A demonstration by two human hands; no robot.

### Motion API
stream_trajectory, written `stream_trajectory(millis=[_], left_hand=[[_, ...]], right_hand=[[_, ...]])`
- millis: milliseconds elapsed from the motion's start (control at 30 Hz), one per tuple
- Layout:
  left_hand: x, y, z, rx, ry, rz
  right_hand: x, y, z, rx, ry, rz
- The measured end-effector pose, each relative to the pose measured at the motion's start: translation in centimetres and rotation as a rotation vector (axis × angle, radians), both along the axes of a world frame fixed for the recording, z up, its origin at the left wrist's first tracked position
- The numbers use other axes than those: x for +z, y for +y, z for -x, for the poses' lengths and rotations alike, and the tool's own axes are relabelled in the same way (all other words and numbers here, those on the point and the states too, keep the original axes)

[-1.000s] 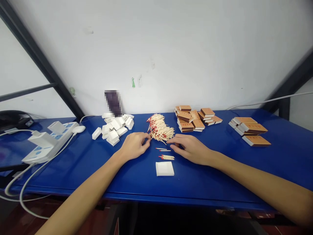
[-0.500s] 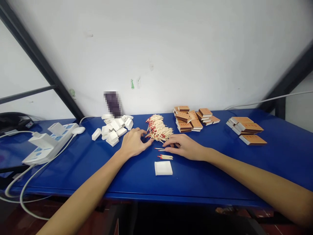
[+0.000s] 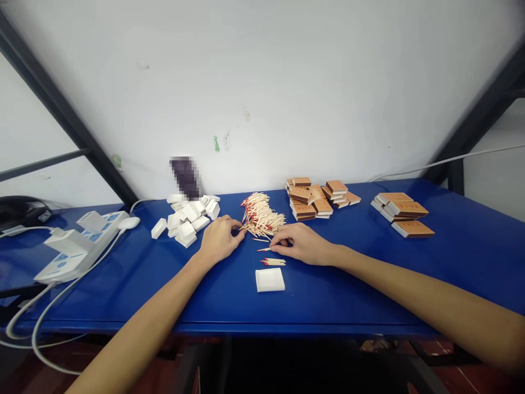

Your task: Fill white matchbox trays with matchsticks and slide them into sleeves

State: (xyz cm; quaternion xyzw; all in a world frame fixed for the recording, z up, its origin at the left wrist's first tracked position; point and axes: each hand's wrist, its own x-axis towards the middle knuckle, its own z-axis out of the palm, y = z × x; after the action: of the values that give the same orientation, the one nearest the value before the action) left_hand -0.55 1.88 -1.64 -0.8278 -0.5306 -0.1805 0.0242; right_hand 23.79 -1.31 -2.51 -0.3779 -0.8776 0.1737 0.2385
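Note:
A heap of red-tipped matches (image 3: 262, 214) lies in the middle of the blue table (image 3: 369, 273). My left hand (image 3: 219, 241) rests at the heap's left edge, thumb and fingers pinched on a match there. My right hand (image 3: 301, 243) lies palm down just right of it, fingertips pinching a loose match (image 3: 263, 249). Below them lie a small bundle of matches (image 3: 274, 262) and an empty white matchbox tray (image 3: 269, 279).
A pile of white inner trays (image 3: 189, 217) sits to the left, with a white power strip (image 3: 76, 241) and cables further left. Brown matchbox sleeves (image 3: 315, 197) are stacked behind the heap; another stack (image 3: 402, 212) lies to the right. The wall stands close behind.
My left hand has closed into a pinch at the heap's edge. My right hand slid left and took a loose match. The view has shifted slightly.

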Motion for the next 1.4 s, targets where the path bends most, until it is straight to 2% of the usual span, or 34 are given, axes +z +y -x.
stream_trajectory(millis=[500, 800, 1000, 1400], left_hand=[[-0.4, 0.6, 0.2, -0.022, -0.031, -0.016], [-0.5, 0.6, 0.4, -0.024, -0.071, -0.008], [-0.4, 0.5, 0.5, -0.014, -0.119, -0.021], [-0.6, 0.9, 1.2, -0.033, -0.209, -0.025]], right_hand=[[-1.0, 0.2, -0.2, -0.030, -0.004, -0.058], [-0.4, 0.2, 0.4, -0.044, -0.063, -0.081], [-0.8, 0.5, 1.0, -0.039, -0.061, -0.106], [-0.4, 0.3, 0.5, -0.046, -0.010, 0.012]])
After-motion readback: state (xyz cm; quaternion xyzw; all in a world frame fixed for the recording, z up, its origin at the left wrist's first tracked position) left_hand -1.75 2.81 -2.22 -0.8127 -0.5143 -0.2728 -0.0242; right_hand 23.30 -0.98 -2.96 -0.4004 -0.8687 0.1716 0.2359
